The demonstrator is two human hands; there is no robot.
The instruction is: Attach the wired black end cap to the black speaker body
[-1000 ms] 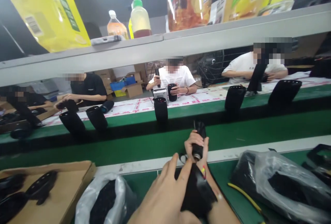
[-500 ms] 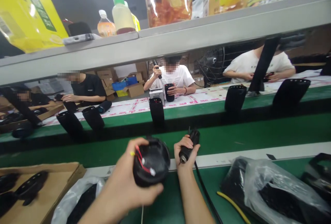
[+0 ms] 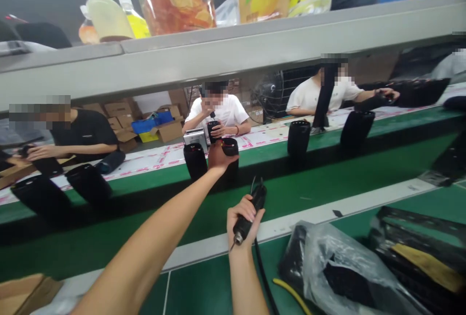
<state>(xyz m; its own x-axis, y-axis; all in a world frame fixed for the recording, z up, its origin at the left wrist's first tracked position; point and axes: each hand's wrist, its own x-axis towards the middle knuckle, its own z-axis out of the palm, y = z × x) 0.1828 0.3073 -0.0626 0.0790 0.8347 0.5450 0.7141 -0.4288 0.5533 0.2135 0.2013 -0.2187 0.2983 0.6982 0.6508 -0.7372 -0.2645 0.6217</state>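
Note:
My left hand (image 3: pixel 217 157) is stretched far forward and wrapped around the side of a black cylindrical speaker housing (image 3: pixel 232 149), with a bit of red wire at its top. The housing stands upright at the far side of the green belt; whether it touches the belt cannot be told. Another black housing (image 3: pixel 195 160) stands just left of it. Nearer to me, my right hand (image 3: pixel 243 215) grips a black electric screwdriver (image 3: pixel 251 210), its metal tip end pointing down toward me and its cable (image 3: pixel 262 271) trailing over the bench.
More black housings (image 3: pixel 298 139) stand along the green belt (image 3: pixel 313 193). A plastic bag with black parts (image 3: pixel 320 256) and a yellow tube (image 3: pixel 291 293) lie at the right front. A cardboard box (image 3: pixel 25 293) sits at left. Overhead runs a shelf (image 3: pixel 233 45) with bottles. Co-workers sit opposite.
My left hand has moved forward, carrying the housing from close to me to the belt's far side. The right hand still holds the screwdriver. The view has turned to the right.

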